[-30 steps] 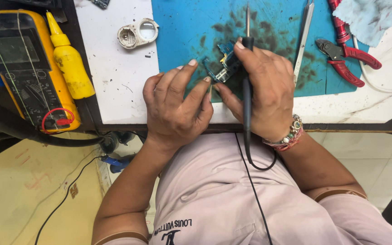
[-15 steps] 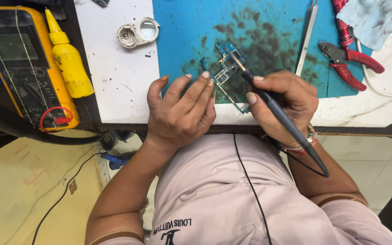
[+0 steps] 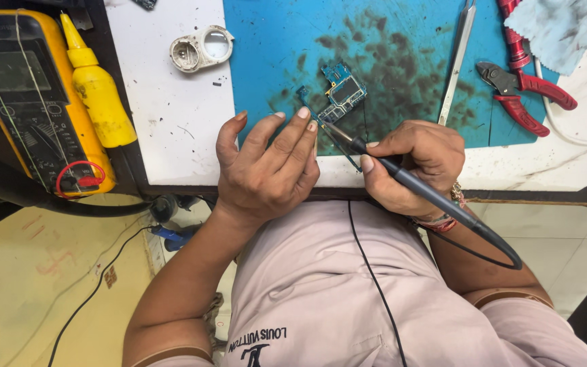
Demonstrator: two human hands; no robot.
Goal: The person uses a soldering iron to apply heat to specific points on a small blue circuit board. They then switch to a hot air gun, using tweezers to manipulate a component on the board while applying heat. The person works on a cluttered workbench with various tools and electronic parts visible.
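Red pliers (image 3: 524, 92): upper handle cut off at top edge. Circuit board (image 3: 341, 92): lower part hidden behind left hand (image 3: 266, 170).

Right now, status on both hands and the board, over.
Left hand steadying circuit board on blue mat. Right hand holds soldering iron, tip at the board's edge. Tweezers and red cutters lie clear.

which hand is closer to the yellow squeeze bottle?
Left. The left hand lies just right of the yellow squeeze bottle, fingers by the circuit board. The right hand, holding the soldering iron, is farther right, past the left hand.
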